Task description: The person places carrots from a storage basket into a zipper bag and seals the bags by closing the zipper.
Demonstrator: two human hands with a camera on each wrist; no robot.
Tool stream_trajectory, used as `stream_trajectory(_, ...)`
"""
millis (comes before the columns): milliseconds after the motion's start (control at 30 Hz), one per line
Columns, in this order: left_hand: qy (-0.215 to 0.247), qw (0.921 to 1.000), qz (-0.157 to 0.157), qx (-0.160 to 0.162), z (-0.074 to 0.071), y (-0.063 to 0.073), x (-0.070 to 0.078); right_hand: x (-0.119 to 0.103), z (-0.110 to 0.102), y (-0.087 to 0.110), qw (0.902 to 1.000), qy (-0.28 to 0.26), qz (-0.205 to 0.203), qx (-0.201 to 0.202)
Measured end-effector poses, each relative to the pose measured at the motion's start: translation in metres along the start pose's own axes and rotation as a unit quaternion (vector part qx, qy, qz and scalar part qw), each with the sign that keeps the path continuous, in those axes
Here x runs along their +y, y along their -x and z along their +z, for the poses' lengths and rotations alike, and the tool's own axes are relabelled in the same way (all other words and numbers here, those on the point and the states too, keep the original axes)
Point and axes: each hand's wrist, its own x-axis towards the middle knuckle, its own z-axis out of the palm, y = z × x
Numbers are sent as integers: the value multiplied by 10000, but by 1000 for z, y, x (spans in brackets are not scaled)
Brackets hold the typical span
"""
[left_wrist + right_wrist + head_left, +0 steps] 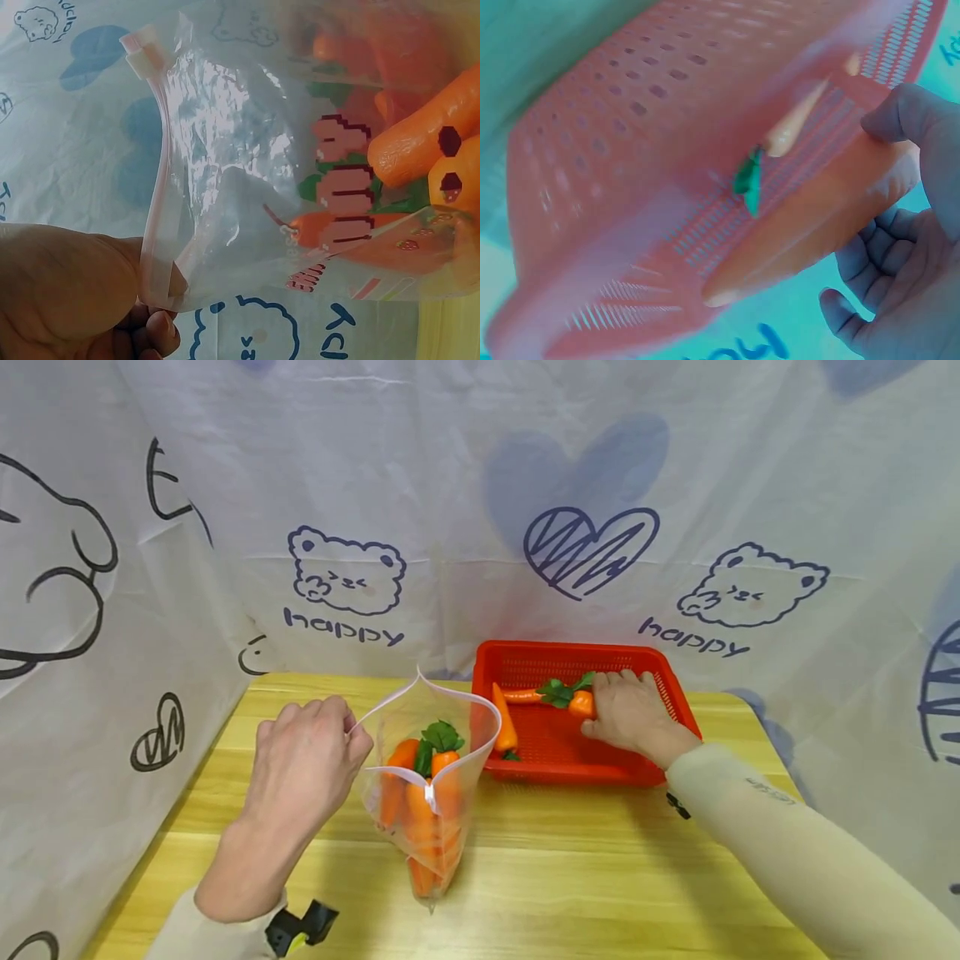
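Clear plastic zip bag [232, 150]: left hand [307, 768] pinches its rim.
Long orange carrot [802, 225]: right hand [630, 708] grips it, red perforated basket [570, 770] beneath fingers.

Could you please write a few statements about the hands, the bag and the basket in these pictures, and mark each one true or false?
1. The left hand pinches the edge of the clear zip bag. True.
2. The bag's mouth is zipped fully closed. False: it stands open.
3. The right hand holds a carrot at the red basket. True.
4. The basket stands on the person's left of the bag. False: it stands to the right, farther back on the table.
5. Several carrots in the bag show through its clear wall. True.
6. Apart from the carrot in the right hand, the basket holds nothing. False: another carrot lies at its left end.
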Motion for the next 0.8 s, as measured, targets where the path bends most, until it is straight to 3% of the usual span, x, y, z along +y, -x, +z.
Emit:
stream_trajectory(233, 97, 9997, -169, -179, -2, 0, 0, -7, -31, 17, 9997, 88, -216, -51)
stream_trajectory(433, 117, 9993, -230, -264, -3, -1, 1, -14, -60, 28, 9987, 56, -433, 245)
stream_trajectory(800, 172, 9989, -241, -362, -5, -2, 4, -39, -136, 41, 9950, -797, -580, 127)
